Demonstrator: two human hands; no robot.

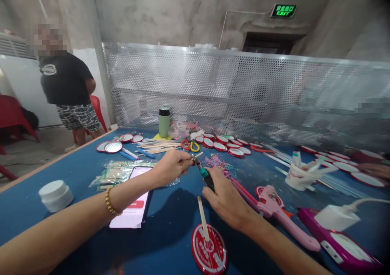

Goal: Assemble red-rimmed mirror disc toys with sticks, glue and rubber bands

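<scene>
My left hand (pixel 173 167), with a gold bead bracelet on its wrist, is closed in a pinch on a thin wooden stick (pixel 199 155), whose pale end sticks out past the fingers. My right hand (pixel 227 195) wraps around green-and-black handled pliers (pixel 206 176). Their metal head meets the stick beside my left fingertips; the jaws are too small to make out clearly. Below my hands lies a red round lid (pixel 213 248) with white print, and a flat wooden stick (pixel 202 214) rests across its middle.
A phone (pixel 134 218) lies under my left forearm, near a white jar (pixel 55 195). Rubber bands (pixel 222 165), round lids (pixel 219 146), a pink glue gun (pixel 271 206), a cup (pixel 297 177) and a purple power strip (pixel 338 242) surround my hands. A person (pixel 68 80) stands left.
</scene>
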